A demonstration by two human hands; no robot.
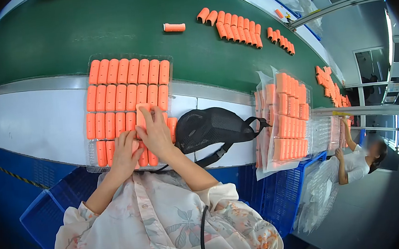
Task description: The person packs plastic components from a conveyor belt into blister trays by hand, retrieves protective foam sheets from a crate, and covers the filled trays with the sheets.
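A clear plastic tray (91, 151) lies in front of me, filled with rows of orange rounded casings (120, 97). My right hand (156, 134) is over the tray's right half, its fingers closed on an orange casing (141, 114) that sits slightly tilted above the rows. Beside it, my left hand (124, 154) reaches over the bottom row, thumb and fingers around another casing (135, 144), partly hidden by the fingers. Some casings beneath both hands are covered from view.
A black mesh bag (202, 130) with straps lies right of the tray. Farther right stand stacked filled trays (290, 130). Loose casings (238, 27) rest on the green conveyor belt (79, 28). Blue crates (55, 200) sit below the white ledge. A co-worker (356, 160) works at far right.
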